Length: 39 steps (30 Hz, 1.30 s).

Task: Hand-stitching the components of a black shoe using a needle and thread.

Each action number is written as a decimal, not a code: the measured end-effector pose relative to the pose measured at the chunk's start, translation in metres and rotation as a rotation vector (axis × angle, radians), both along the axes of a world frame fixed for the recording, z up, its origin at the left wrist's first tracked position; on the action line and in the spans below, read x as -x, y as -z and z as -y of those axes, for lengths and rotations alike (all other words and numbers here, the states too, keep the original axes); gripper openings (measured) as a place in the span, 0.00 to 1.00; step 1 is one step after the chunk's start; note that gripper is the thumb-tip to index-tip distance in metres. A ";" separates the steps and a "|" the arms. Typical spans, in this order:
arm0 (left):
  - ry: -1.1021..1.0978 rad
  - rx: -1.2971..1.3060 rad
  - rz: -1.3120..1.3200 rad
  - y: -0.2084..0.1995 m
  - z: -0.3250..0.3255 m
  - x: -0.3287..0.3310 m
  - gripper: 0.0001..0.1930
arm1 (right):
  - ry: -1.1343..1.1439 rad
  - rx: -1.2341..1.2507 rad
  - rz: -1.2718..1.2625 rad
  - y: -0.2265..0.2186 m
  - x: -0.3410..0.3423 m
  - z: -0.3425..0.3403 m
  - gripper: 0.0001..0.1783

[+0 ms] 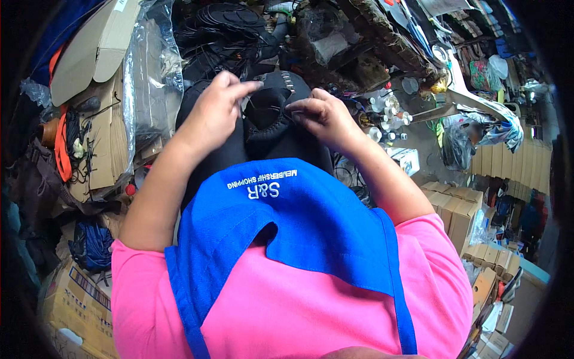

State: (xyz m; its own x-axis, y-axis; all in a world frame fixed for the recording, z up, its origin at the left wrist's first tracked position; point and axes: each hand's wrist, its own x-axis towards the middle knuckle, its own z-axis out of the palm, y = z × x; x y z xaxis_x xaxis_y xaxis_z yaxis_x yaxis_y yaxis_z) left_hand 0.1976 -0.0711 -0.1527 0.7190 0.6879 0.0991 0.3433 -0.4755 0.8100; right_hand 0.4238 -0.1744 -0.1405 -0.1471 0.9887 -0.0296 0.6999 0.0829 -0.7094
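A black shoe (266, 119) with stitching along its edge rests on my lap between my hands. Several pale stitches or pins show at its far right rim. My left hand (216, 110) is just left of the shoe, its fingers curled and the index finger reaching over the opening. At the right side, my right hand (326, 115) has thumb and fingertips pressed together against or very near the shoe's edge. What either hand pinches, perhaps thread, is too fine to make out. A blue apron (335, 197) lies below the shoe, over my pink shirt.
Flattened cardboard (104, 137) and clear plastic sheeting (149, 90) stand at the left. Black cords (230, 27) are heaped ahead. To the right are small bottles and jars (391, 113), a pale metal stand (460, 84) and stacked cardboard boxes (457, 212).
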 end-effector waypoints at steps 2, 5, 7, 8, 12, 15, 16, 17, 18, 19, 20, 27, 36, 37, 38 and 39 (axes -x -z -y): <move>-0.019 -0.004 0.036 -0.001 0.019 0.007 0.18 | -0.011 -0.161 0.271 0.005 0.006 0.009 0.20; -0.078 -0.236 -0.044 0.015 0.026 0.009 0.12 | 0.009 -0.223 0.309 0.011 0.015 0.017 0.22; -0.144 -0.426 -0.094 0.016 0.026 0.006 0.11 | 0.026 -0.233 0.314 0.011 0.014 0.015 0.21; -0.143 -0.425 -0.092 0.015 0.023 0.004 0.11 | 0.032 -0.114 0.199 0.008 0.010 0.011 0.19; -0.118 0.015 0.160 0.017 0.016 -0.005 0.10 | 0.003 0.201 -0.112 0.005 -0.013 -0.006 0.15; -0.054 -0.032 0.106 0.028 0.011 -0.005 0.10 | -0.042 0.232 -0.168 0.006 -0.019 -0.016 0.14; -0.055 -0.035 0.091 0.030 0.011 -0.005 0.10 | -0.065 0.251 -0.154 0.004 -0.019 -0.019 0.14; -0.057 -0.037 0.076 0.030 0.011 -0.005 0.10 | -0.055 0.280 -0.141 0.002 -0.018 -0.021 0.13; -0.058 -0.036 0.076 0.030 0.011 -0.005 0.10 | -0.057 0.281 -0.141 0.002 -0.019 -0.022 0.13; -0.053 -0.037 0.075 0.030 0.011 -0.006 0.10 | -0.059 0.305 -0.143 0.002 -0.019 -0.024 0.13; -0.048 -0.037 0.074 0.030 0.010 -0.006 0.11 | -0.061 0.329 -0.144 0.002 -0.020 -0.024 0.13; -0.020 0.000 0.006 0.031 0.006 -0.012 0.09 | -0.085 0.328 -0.197 0.010 -0.024 -0.027 0.12; 0.101 0.032 0.009 0.015 0.004 -0.010 0.11 | -0.124 0.297 -0.163 0.001 -0.021 -0.022 0.15; 0.071 0.015 -0.010 0.011 0.007 -0.008 0.11 | -0.096 0.280 -0.151 -0.002 -0.018 -0.020 0.15; 0.041 -0.001 -0.029 0.010 0.009 -0.006 0.11 | -0.069 0.263 -0.139 -0.003 -0.016 -0.019 0.15; 0.042 -0.001 -0.031 0.012 0.009 -0.006 0.11 | -0.068 0.263 -0.141 -0.002 -0.016 -0.018 0.15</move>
